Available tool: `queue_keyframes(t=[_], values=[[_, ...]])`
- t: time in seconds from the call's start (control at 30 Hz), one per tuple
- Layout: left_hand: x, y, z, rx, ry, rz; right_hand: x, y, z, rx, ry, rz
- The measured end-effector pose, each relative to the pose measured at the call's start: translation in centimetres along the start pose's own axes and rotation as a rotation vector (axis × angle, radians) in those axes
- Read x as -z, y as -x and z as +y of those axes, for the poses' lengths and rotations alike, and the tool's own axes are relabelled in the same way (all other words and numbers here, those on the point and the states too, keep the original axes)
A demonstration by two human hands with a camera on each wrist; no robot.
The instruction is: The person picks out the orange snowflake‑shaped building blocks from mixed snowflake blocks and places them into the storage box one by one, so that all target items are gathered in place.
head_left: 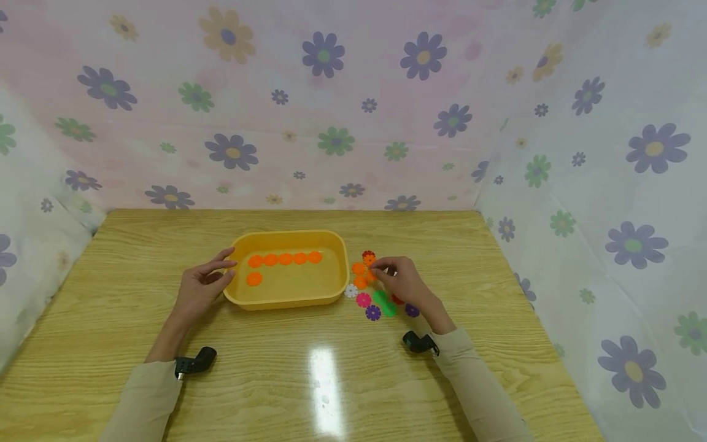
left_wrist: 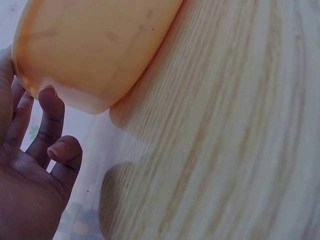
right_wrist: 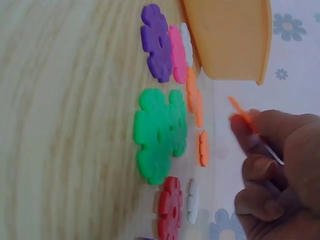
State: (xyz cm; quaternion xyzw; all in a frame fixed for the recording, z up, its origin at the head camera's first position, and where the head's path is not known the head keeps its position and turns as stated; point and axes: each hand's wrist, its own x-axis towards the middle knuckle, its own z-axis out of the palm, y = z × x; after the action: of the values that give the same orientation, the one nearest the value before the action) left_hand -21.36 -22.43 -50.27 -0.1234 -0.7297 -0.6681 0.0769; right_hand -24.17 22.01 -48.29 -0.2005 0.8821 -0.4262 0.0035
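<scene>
A yellow tray [head_left: 287, 301] stands mid-table, holding a row of orange flower discs [head_left: 285, 258] and one more [head_left: 254, 279] below them. My left hand [head_left: 227, 267] rests relaxed against the tray's left end; in the left wrist view its fingers [left_wrist: 50, 112] touch the tray's corner [left_wrist: 95, 45]. My right hand [head_left: 381, 268] is just right of the tray, above a cluster of loose discs. In the right wrist view that hand [right_wrist: 246, 126] pinches a thin orange disc [right_wrist: 240, 113] between thumb and fingers, lifted off the table.
The loose discs on the wooden table [head_left: 331, 380] are orange [head_left: 359, 268], white [head_left: 350, 291], pink [head_left: 363, 299], green [right_wrist: 159, 135], purple [right_wrist: 156, 42] and red [right_wrist: 170, 207]. Flowered cloth walls [head_left: 607, 184] close in the back and both sides.
</scene>
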Motion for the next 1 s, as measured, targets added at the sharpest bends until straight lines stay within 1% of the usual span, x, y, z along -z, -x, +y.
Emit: queue_keyframes(t=[0.17,0.37,0.43,0.53,0.73,0.93,1.0], values=[[0.1,0.0,-0.1,0.001,0.011,-0.007,-0.5,0.2,0.1,0.087,-0.136,0.082],[0.1,0.1,-0.2,0.008,0.032,-0.009,-1.8,0.6,-0.7,0.25,-0.312,0.198],[0.1,0.1,-0.2,0.009,0.032,-0.008,-2.3,0.6,-1.0,0.293,-0.352,0.22],[0.1,0.0,-0.3,0.005,0.024,-0.009,-2.9,0.7,-1.9,0.33,-0.402,0.224],[0.1,0.0,-0.3,-0.001,0.015,-0.011,-4.2,1.3,-3.4,0.344,-0.458,0.212],[0.1,0.0,-0.4,-0.005,0.028,-0.013,-5.5,2.0,-4.9,0.256,-0.526,0.195],[0.2,0.0,-0.5,-0.004,0.036,-0.014,-5.9,2.1,-5.3,0.243,-0.543,0.181]])
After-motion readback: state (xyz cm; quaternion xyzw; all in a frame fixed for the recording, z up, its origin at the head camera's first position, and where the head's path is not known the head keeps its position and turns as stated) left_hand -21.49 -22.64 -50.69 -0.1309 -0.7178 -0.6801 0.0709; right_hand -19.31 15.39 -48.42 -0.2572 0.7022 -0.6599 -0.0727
